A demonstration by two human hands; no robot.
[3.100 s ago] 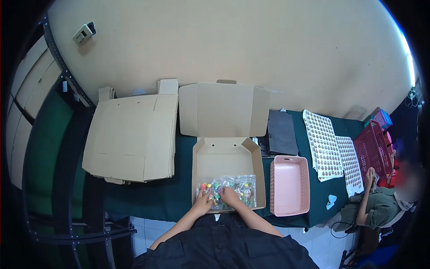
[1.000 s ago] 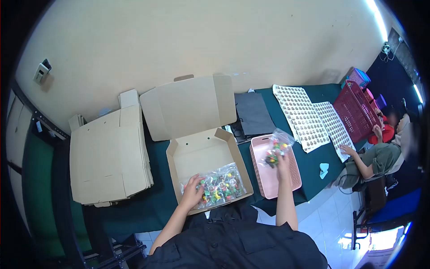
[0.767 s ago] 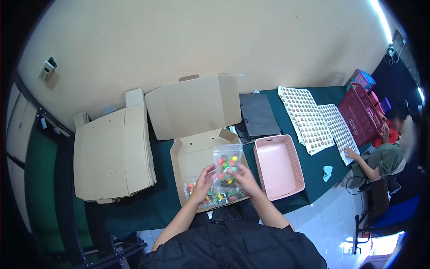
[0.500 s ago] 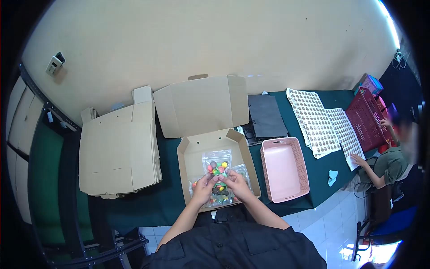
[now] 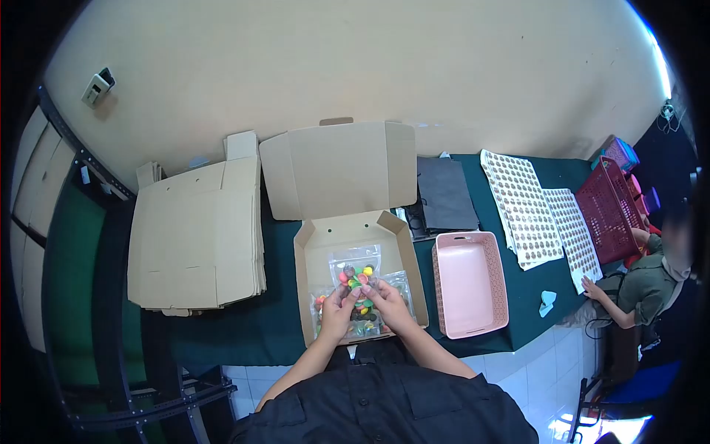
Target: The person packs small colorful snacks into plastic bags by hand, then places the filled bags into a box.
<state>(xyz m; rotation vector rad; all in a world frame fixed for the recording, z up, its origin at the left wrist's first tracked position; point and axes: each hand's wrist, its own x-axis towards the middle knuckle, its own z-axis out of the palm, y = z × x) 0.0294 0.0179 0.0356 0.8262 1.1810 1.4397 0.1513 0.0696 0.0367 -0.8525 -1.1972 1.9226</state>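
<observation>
In front of me is an open cardboard box (image 5: pixel 355 222) with its lid (image 5: pixel 340 170) raised at the back. Clear zip bags of colourful round candies lie inside it. My left hand (image 5: pixel 337 311) and my right hand (image 5: pixel 389 307) are both closed on one clear bag of candies (image 5: pixel 355 260), held over the box. Red, yellow, green and dark pieces show through the plastic between my thumbs. Another bag (image 5: pixel 399 283) sits at the right side of the box, partly behind my right hand. More bags lie below, partly covered by my hands.
Flattened cardboard boxes (image 5: pixel 196 233) are stacked at left. To the right are a pink basket (image 5: pixel 472 285), black paper bags (image 5: pixel 447 194), sticker sheets (image 5: pixel 521 211) and a crumpled blue cloth (image 5: pixel 547 303). A co-worker (image 5: pixel 642 288) stands by a maroon basket (image 5: pixel 608 211) at far right.
My view has tilted slightly. Both hands still hold the candy bag, with the thumbs shifted a little on it. The co-worker's upper arm has moved lower by the maroon basket.
</observation>
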